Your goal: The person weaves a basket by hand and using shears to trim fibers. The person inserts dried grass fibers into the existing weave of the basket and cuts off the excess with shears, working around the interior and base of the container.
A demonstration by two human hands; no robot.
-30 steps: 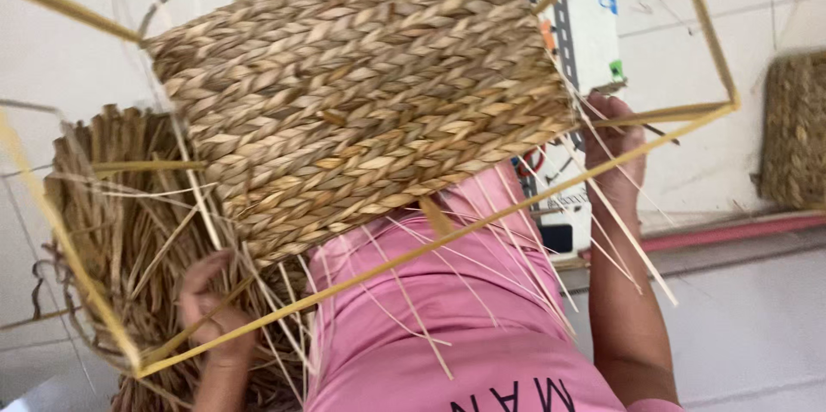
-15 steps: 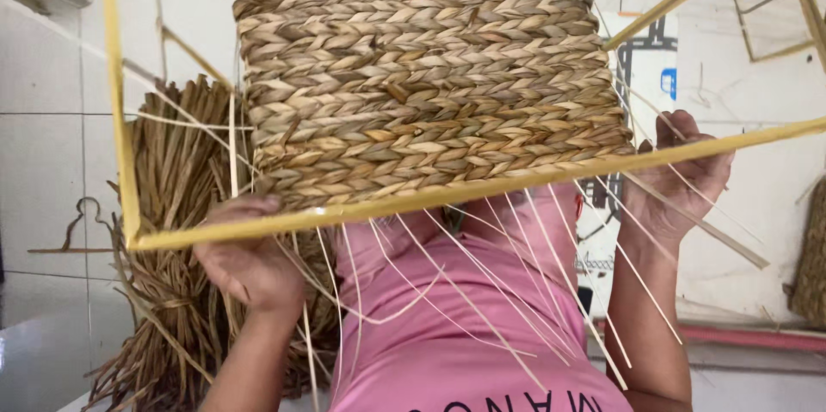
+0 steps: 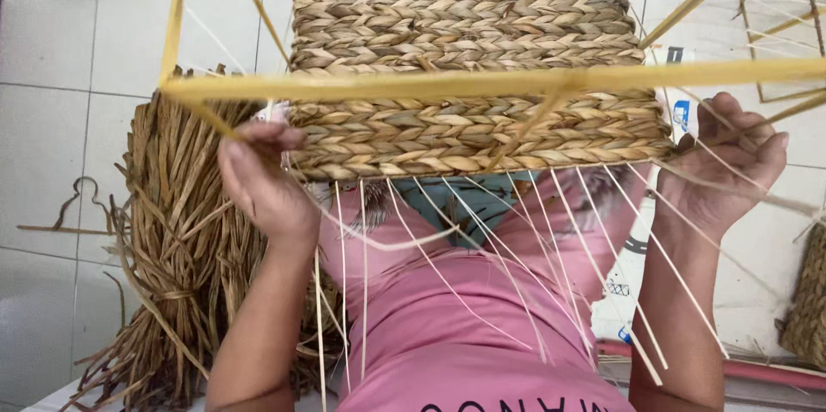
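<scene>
Crossing woven panel [image 3: 469, 59]: yellow frame bar [image 3: 516, 83]

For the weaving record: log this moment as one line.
left hand: grips woven panel edge | right hand: grips opposite edge | yellow frame: across panel | loose strands: hanging | dried fibre bundle: left

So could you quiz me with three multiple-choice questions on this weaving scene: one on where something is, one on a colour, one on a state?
1. Where is the bundle of dried straw?
A. behind the left hand
B. on top of the woven panel
C. in the right hand

2. What colour is the frame bar across the woven panel?
A. blue
B. yellow
C. black

3. How is the left hand?
A. flat on the floor
B. hanging free
C. gripping the panel's lower corner

Answers: 1 A, the straw stands beside that arm. 2 B, the bar is yellow. 3 C, fingers close on the weave's edge.
</scene>
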